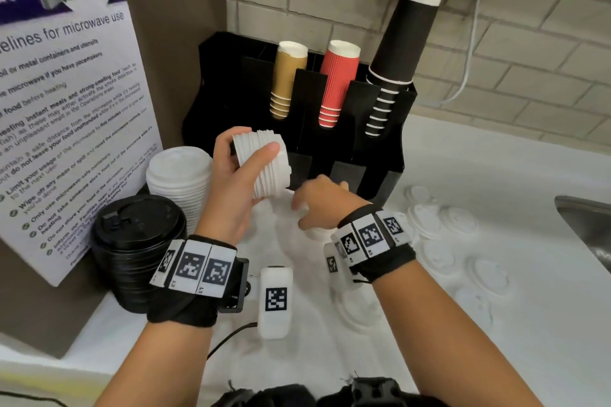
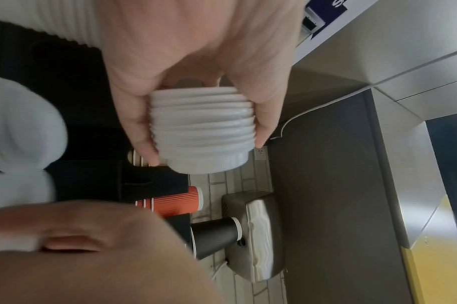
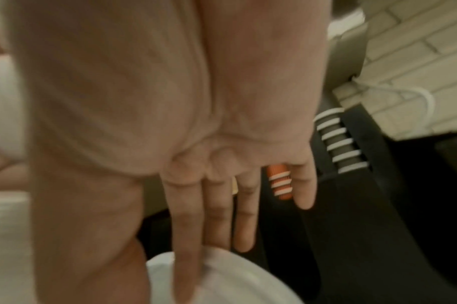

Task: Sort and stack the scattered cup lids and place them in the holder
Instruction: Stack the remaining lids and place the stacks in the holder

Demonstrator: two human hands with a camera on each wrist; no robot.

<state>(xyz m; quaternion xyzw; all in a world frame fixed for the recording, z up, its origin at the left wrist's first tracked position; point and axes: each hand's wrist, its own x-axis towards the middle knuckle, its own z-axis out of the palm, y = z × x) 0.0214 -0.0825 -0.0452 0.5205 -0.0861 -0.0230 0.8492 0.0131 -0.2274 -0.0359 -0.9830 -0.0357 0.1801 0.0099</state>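
Note:
My left hand (image 1: 248, 149) grips a stack of small white lids (image 1: 267, 168), held on its side above the counter; in the left wrist view the stack (image 2: 201, 127) sits between thumb and fingers. Just below it, my right hand (image 1: 299, 211) pinches a single white lid (image 3: 235, 288) between thumb and index finger, the other fingers (image 3: 244, 216) straight. That view is blurred. Behind both hands stands the black holder (image 1: 380, 155), with gold, red and black cups in its upper slots. Several loose white lids (image 1: 459, 221) lie on the counter to the right.
A tall stack of larger white lids (image 1: 180, 175) and a stack of black lids (image 1: 135, 241) stand at the left, by a microwave notice (image 1: 66, 109). A sink edge (image 1: 582, 218) is at the far right. A white tagged block (image 1: 276, 301) hangs between my wrists.

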